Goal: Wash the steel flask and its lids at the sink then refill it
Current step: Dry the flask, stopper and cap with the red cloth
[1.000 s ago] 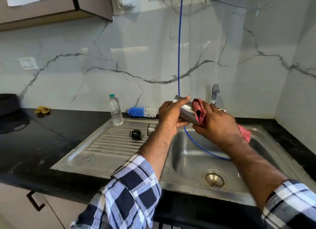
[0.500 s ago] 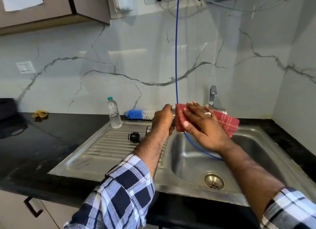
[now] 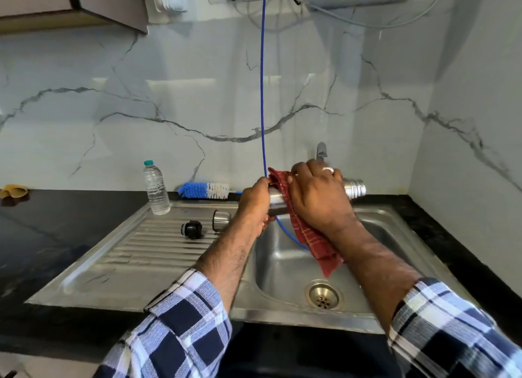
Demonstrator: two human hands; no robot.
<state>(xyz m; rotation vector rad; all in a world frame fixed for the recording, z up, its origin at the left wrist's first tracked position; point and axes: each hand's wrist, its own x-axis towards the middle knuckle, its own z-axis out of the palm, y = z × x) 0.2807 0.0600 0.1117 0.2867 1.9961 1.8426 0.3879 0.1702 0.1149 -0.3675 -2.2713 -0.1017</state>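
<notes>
The steel flask point(image 3: 354, 189) lies level above the sink basin point(image 3: 285, 262), its threaded mouth pointing right. My left hand point(image 3: 254, 202) grips its base end. My right hand point(image 3: 317, 199) wraps a red checked cloth point(image 3: 316, 245) around the flask's body, and the cloth's tail hangs down into the basin. The black inner lid point(image 3: 192, 229) and the steel cup lid point(image 3: 221, 219) rest on the ribbed drainboard point(image 3: 135, 253) to the left.
A thin blue hose point(image 3: 262, 95) drops from above into the basin just behind my hands. The tap point(image 3: 321, 151) stands behind my right hand. A small water bottle point(image 3: 156, 188) and a blue-white bottle brush point(image 3: 204, 190) sit at the drainboard's back edge. The drain point(image 3: 323, 295) is near the basin's front.
The flask has swung from tilted up-left to level with its mouth to the right. My right hand with the cloth has slid rightwards along it, and the cloth's tail now hangs down.
</notes>
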